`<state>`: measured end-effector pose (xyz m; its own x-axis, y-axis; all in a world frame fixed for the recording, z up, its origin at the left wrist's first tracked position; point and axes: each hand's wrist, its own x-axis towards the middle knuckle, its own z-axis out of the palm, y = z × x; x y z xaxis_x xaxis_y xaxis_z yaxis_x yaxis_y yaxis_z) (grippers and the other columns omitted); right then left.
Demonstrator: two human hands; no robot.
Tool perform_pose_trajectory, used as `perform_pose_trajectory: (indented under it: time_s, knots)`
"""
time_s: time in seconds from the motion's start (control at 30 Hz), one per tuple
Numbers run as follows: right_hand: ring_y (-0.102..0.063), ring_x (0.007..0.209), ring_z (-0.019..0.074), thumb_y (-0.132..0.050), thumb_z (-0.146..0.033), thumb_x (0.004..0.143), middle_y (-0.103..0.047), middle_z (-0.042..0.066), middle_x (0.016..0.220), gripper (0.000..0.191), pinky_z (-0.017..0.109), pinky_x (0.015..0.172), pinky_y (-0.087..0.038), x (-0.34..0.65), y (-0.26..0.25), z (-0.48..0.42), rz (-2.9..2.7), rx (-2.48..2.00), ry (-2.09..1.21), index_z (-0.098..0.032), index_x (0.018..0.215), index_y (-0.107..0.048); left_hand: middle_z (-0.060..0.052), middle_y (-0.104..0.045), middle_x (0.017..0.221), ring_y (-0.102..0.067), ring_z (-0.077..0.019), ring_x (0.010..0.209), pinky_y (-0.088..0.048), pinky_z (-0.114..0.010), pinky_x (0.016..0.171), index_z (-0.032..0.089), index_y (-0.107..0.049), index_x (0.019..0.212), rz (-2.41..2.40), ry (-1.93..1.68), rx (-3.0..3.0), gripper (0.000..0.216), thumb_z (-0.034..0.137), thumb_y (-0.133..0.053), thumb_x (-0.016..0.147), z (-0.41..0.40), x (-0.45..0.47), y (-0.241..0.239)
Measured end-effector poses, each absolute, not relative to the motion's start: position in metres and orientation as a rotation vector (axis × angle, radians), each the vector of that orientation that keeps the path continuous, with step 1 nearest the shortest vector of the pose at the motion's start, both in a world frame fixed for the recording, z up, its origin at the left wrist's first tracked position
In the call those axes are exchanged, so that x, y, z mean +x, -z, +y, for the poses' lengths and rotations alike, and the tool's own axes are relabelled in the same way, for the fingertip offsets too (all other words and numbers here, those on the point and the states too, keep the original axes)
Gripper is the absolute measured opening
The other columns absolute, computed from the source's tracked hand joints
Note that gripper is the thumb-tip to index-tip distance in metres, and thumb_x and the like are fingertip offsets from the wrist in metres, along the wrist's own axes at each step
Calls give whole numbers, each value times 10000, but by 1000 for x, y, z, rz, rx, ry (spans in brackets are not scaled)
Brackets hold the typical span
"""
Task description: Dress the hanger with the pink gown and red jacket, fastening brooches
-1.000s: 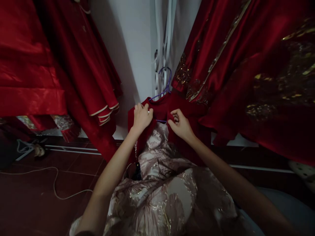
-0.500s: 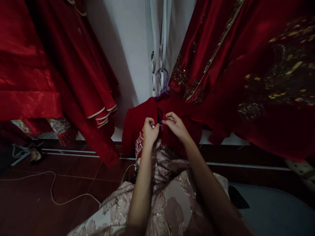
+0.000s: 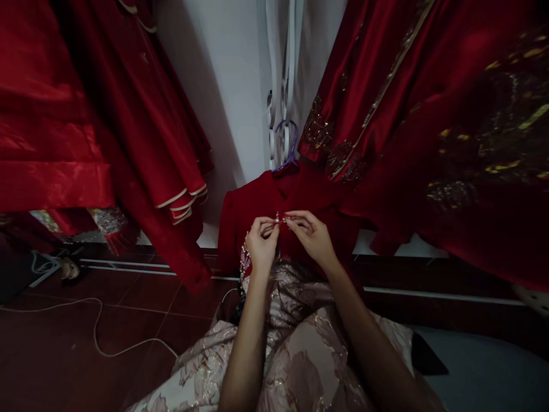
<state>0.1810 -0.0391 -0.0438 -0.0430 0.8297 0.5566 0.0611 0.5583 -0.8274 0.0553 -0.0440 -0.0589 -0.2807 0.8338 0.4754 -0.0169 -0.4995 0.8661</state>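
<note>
A dark red jacket (image 3: 253,200) hangs in front of me on a purple hanger (image 3: 294,140). My left hand (image 3: 262,243) is closed in a pinch on a beaded strand (image 3: 277,217). Pale beads of the same look dangle beside the left wrist toward my lap. My right hand (image 3: 312,236) pinches close to the left fingertips, at the other end of the small beaded part. Both hands are just before the jacket's chest, and the exact grip between the fingertips is too small to make out. Patterned, shiny pale fabric (image 3: 300,349) covers my lap beneath the forearms.
Red garments (image 3: 171,143) hang at left, and red garments with gold sequins (image 3: 403,114) at right. White rack bars (image 3: 137,267) run low along the wall. A pale cable (image 3: 98,329) crosses the tiled floor. Shoes (image 3: 70,269) stand at far left.
The right fingers have gone from the jacket's front edge to the beads by the left fingertips. The hands have come closer together, and the jacket's front opening looks less parted.
</note>
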Motion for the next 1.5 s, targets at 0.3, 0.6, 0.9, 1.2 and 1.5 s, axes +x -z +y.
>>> perform_pose_trajectory:
  time_s: [0.3, 0.6, 0.9, 1.2, 1.5]
  knots:
    - [-607, 868, 157, -565, -380, 796, -640, 54, 993, 250, 292, 740, -526, 174, 45, -42, -1488, -861, -596, -225, 988, -608, -35, -673, 877, -659, -126, 779, -528, -264, 746, 196, -549, 938, 1117, -1791, 1488, 184, 227, -589, 761, -52, 53, 50]
    - [-604, 877, 162, -517, -367, 831, -624, 65, 996, 246, 299, 736, -532, 171, 39, -51, -1514, -905, -461, -224, 1007, -610, -10, -658, 919, -636, -147, 885, -503, -290, 812, 237, -565, 914, 1240, -1669, 1813, 124, 192, -521, 807, -58, 46, 42]
    - [-588, 943, 177, -512, -340, 842, -609, 57, 1007, 232, 311, 761, -558, 176, 29, -58, -1568, -866, -436, -260, 1008, -653, -37, -616, 914, -599, -150, 870, -477, -276, 811, 216, -574, 899, 1251, -1642, 2032, 113, 237, -550, 790, -68, 44, 29]
    - [-585, 987, 177, -574, -357, 799, -586, 34, 1064, 305, 335, 838, -564, 178, 37, -54, -1540, -811, -560, -290, 1088, -646, -37, -601, 916, -599, -133, 823, -491, -258, 776, 210, -570, 909, 1233, -1614, 2026, 114, 249, -531, 810, -63, 45, 35]
    - [-582, 1002, 178, -589, -337, 793, -563, 33, 1081, 314, 344, 868, -557, 177, 43, -49, -1510, -784, -602, -294, 1101, -640, -39, -615, 899, -605, -137, 821, -496, -261, 772, 209, -581, 922, 1275, -1604, 2093, 124, 227, -509, 822, -64, 46, 36]
